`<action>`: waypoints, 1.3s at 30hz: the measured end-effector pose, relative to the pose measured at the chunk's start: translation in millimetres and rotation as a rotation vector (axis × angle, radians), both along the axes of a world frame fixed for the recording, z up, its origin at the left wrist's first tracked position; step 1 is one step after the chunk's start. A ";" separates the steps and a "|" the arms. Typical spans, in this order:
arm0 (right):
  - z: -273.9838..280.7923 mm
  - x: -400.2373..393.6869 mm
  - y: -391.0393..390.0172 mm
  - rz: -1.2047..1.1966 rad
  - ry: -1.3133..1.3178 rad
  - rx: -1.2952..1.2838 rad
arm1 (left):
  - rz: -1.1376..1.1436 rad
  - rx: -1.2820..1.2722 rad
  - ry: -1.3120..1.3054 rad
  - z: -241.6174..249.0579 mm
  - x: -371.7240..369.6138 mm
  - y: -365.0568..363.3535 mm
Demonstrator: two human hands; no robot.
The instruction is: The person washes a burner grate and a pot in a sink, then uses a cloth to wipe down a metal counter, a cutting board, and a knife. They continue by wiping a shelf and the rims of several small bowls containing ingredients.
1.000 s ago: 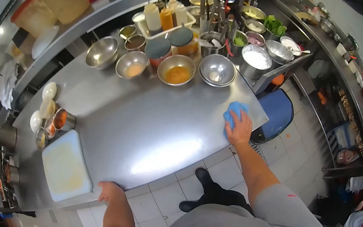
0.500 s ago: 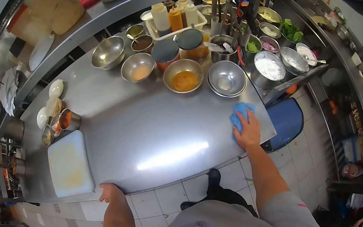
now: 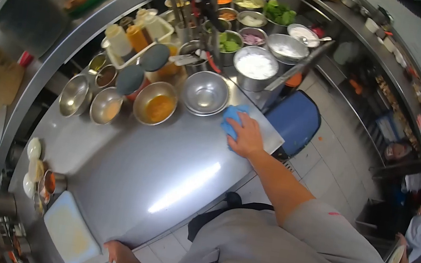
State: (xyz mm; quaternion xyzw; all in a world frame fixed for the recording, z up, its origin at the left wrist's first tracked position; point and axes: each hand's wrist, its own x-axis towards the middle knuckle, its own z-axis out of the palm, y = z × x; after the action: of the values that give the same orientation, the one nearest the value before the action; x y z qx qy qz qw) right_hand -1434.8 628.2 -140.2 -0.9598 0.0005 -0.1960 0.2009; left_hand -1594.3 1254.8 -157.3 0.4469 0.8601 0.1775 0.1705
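Observation:
My right hand [image 3: 246, 135] presses a blue cloth [image 3: 233, 120] onto the steel table [image 3: 134, 169] near its right corner, fingers bent over the cloth. Just beyond it stand stacked empty metal bowls [image 3: 206, 93]. To their left are a bowl with orange-yellow liquid [image 3: 155, 103] and a bowl with a pale orange mix [image 3: 106, 105]. My left hand [image 3: 115, 249] rests at the table's front edge, beside a white cutting board [image 3: 73, 229]; its fingers are mostly hidden, so its grip is unclear.
Squeeze bottles [image 3: 119, 40] stand in a white basket behind the bowls. A bowl of white powder [image 3: 256, 64] and several ingredient tubs are at the back right. A blue bin [image 3: 292, 123] stands off the right corner. Part of another person [image 3: 420, 231] shows at the far right.
The view has turned right, so the table and bowls appear further left. My right hand and the cloth are now closer to the stacked bowls. My left hand remains at the front edge.

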 end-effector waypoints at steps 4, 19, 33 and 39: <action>3.1 -0.3 -1.3 0.006 0.027 -0.007 | -0.012 0.022 -0.024 -5.0 2.9 -1.2; 1.7 -11.8 -6.5 -0.019 0.008 0.024 | -0.136 0.077 -0.099 -9.9 33.7 -8.9; 6.5 -17.6 -3.6 -0.009 0.010 0.044 | -0.146 0.061 -0.140 -11.6 38.7 0.6; -2.3 -13.7 -4.7 -0.009 -0.062 0.151 | -0.134 0.055 -0.131 -15.5 27.9 3.2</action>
State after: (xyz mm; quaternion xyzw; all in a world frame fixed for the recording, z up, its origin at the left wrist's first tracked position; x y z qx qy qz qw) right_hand -1448.5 623.5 -142.5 -0.9354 0.0136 -0.2259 0.2716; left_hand -1566.5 1258.0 -172.8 0.4952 0.8101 0.2182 0.2257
